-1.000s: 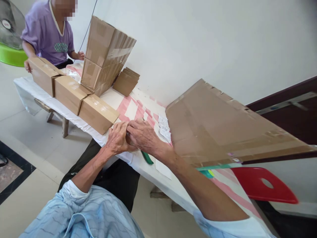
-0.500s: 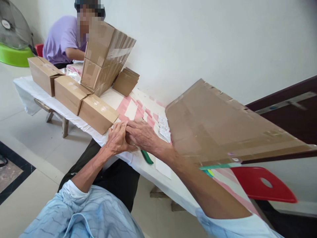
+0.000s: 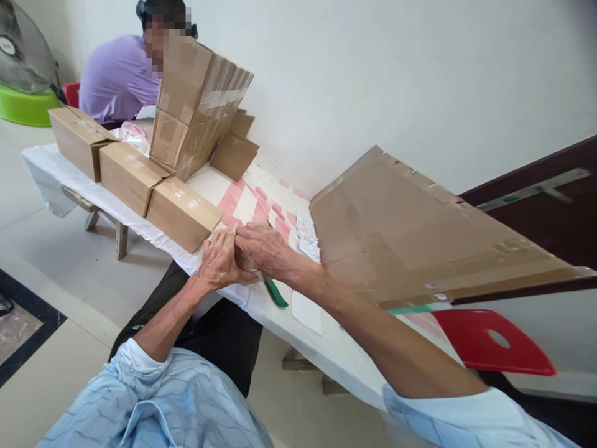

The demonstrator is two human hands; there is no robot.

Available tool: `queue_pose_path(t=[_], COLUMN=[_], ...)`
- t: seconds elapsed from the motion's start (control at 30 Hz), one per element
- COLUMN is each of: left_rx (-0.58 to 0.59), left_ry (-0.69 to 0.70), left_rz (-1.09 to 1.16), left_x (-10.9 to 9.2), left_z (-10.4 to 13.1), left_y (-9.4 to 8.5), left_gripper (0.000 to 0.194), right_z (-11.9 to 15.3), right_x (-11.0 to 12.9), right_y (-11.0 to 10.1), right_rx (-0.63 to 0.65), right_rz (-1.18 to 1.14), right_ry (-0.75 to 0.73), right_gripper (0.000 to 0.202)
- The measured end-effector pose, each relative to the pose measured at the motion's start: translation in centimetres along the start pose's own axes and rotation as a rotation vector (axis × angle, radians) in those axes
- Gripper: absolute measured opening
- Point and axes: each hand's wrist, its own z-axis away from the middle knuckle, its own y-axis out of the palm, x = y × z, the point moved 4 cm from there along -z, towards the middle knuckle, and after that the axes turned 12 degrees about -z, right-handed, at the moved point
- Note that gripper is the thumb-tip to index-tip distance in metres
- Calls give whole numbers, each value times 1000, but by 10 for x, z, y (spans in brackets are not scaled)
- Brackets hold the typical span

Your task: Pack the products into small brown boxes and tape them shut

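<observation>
My left hand (image 3: 219, 256) and my right hand (image 3: 263, 249) meet at the table's near edge, fingers curled in against each other. A pale brownish piece shows between the left thumb and the right palm, but the hands cover most of it and its kind is unclear. Just right of them lies a green-handled tool (image 3: 276, 294), partly under my right wrist. A closed cardboard box (image 3: 184, 214) stands close to the left of my left hand, last in a row of three. White paper (image 3: 306, 312) lies beneath my right forearm.
Stacked cardboard boxes (image 3: 180, 140) rise at the far end, before a person in purple (image 3: 116, 78). A large cardboard sheet (image 3: 396, 230) leans by the wall. A silvery speckled piece (image 3: 308, 238) lies beside it. A red stool (image 3: 494, 342) stands at right, a fan (image 3: 23, 50) far left.
My hands stay together in nearly the same place and pose. My right forearm has shifted slightly. The person in purple has leaned lower behind the stacked boxes.
</observation>
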Motion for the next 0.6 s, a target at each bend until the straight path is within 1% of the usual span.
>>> queue_pose_path(t=[0.1, 0.17, 0.2, 0.27, 0.37, 0.43, 0.5, 0.53, 0.6], left_rx=[4, 20, 30, 51, 71, 72, 60, 51, 30], left_ry=[-7, -12, -16, -26, -25, -16, -6, 5, 38], left_rz=[-3, -6, -7, -11, -18, -20, -21, -20, -10], left_x=[1, 2, 3, 3, 3, 2, 3, 5, 8], left_z=[-1, -1, -1, -1, -1, -1, -2, -2, -3], left_y=[0, 0, -1, -2, -5, -6, -6, -6, -6], left_gripper=[131, 129, 128, 128, 129, 129, 127, 126, 122], right_z=[2, 5, 8, 15, 35, 54, 78, 91, 117], right_x=[0, 4, 6, 10, 8, -1, -14, -23, -41], right_y=[1, -4, -10, -26, -54, -66, -68, -64, -51], right_rx=[-39, -90, -136, -274, -530, -668, -781, -834, -923], right_rz=[-15, -93, -163, -342, -568, -651, -702, -717, -738], right_ry=[-45, -67, -66, -39, 55, 144, 248, 302, 411], right_gripper=[19, 19, 19, 20, 18, 13, 10, 9, 8])
